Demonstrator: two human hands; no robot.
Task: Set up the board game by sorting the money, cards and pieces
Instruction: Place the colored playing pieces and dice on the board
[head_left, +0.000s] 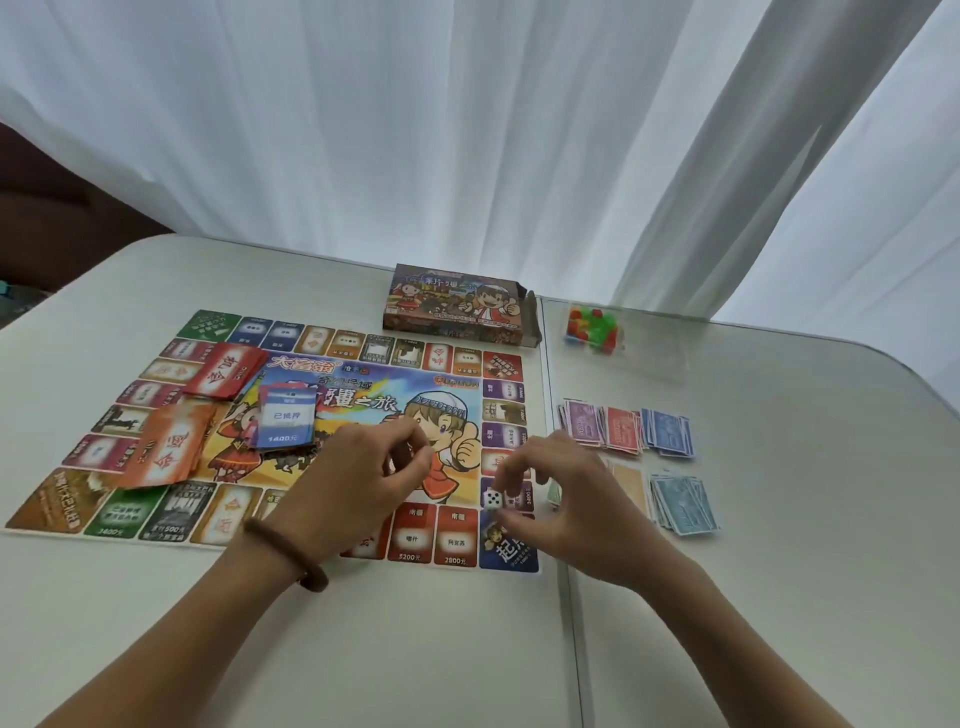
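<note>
Game board (363, 395) lies flat on the white table (415, 649), left of the table seam. A white die (492, 499) sits on the board near its near-right corner, beside the blue corner square.

Right hand (566, 493) is arched over that corner with fingers loosely curled and spread. The tips are just above and beside the die, not wrapped round it. Blur hides whether any tip touches it.

Left hand (363, 478) is over the board centre, well apart from the right hand, with thumb pressed to curled fingertips in a pinch. Cannot tell if anything is in the pinch. A brown bead bracelet (285, 553) is on the left wrist.

Three card stacks sit on the left half of the board, each loosely fanned:
- red cards (223, 371) at the far left
- orange cards (166, 449) nearer the person
- blue-and-white cards (285, 415) towards the centre

The money lies right of the seam, in piles by colour.
- Far row: purple notes (582, 423), red notes (621, 428) and blue notes (667, 431), edges touching or overlapping.
- Near row: light blue notes (683, 501), orange notes (628, 488), and green notes (555, 491) mostly hidden by the right hand.

Game box (457, 306) lies just beyond the board's far edge. A clear packet of red and green plastic pieces (592, 325) is to its right. White curtain (467, 130) hangs behind the table.
</note>
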